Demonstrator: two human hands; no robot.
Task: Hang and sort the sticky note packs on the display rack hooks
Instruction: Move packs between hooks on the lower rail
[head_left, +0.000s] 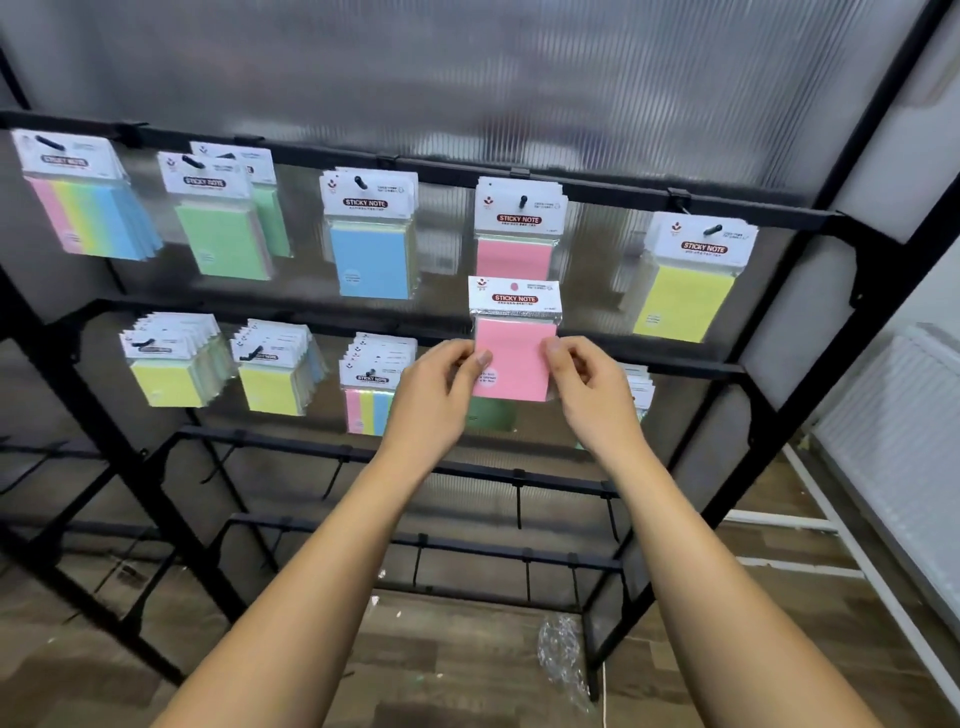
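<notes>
I hold a pink sticky note pack (515, 343) upright in front of the black display rack (717, 208). My left hand (441, 387) pinches its left edge and my right hand (584, 387) pinches its right edge. The pack sits just below a pink pack (517, 228) hanging on a hook (522, 200) of the top bar. On that bar also hang multicolour (88, 208), green (218, 223), blue (370, 244) and yellow (685, 280) packs. The second bar carries yellow packs (166, 364), more yellow packs (275, 374) and multicolour packs (371, 384); my hands hide others.
Two lower rack bars (467, 543) carry bare hooks. A ribbed translucent panel (467, 78) backs the rack. Crumpled clear plastic wrap (563, 654) lies on the wooden floor by the rack's right leg. A white radiator (893, 452) stands at the right.
</notes>
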